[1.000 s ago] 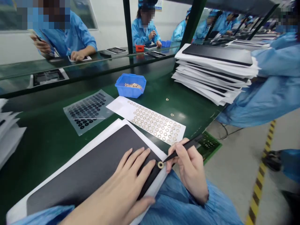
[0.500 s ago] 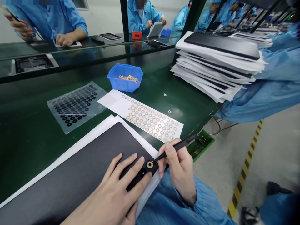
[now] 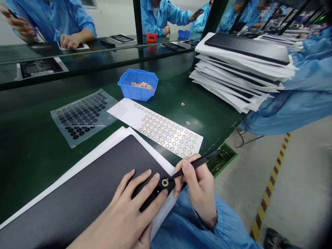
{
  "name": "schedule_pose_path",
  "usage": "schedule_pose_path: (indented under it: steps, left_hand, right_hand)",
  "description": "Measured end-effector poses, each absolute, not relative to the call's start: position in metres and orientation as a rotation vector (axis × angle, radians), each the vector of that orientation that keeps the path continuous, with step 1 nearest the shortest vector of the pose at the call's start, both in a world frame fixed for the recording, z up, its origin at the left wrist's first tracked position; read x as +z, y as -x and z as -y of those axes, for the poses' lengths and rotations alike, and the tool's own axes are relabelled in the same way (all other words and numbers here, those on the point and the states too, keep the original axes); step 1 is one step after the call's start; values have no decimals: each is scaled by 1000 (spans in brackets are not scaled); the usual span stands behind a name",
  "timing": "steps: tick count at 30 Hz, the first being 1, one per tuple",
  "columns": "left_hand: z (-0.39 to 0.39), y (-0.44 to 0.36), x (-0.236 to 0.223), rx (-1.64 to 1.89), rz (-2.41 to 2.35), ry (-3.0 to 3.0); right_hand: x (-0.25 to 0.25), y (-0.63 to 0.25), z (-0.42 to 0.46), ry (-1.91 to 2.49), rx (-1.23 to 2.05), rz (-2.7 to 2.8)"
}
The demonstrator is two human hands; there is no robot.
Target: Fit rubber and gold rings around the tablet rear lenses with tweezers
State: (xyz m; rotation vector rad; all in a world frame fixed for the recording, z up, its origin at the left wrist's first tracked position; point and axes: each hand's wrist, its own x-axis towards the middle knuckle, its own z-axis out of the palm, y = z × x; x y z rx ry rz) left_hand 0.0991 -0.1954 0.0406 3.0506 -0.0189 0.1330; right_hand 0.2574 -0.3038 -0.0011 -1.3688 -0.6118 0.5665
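Ring (image 3: 165, 185) could skew if my right hand (image 3: 198, 190), clamped on tweezers (image 3: 204, 159), twitches; left hand (image 3: 129, 205), fingers apart, on panel (image 3: 90, 186).

The panel (image 3: 85, 183) looks smooth and matt, the tabletop (image 3: 168, 90) glossy, the bin (image 3: 137, 93) plastic.

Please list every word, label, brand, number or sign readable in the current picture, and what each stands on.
No text can be read anywhere.
Black panel: no lettering shows on the uncovered part.
Tweezers: any marking is too small to read.
White sheet: no readable print.
Floor tape: yellow and black stripes, no words visible.
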Motion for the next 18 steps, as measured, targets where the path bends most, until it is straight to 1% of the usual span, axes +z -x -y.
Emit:
schedule_pose_path:
  steps: [3,18]
  left_hand:
    - [202,-100,43,126,-99,-3058]
    - [202,-101,43,102,-87,-3039]
  right_hand:
    - [0,-257,304,1373,545,632]
    - [-2,-257,305,1359,494,720]
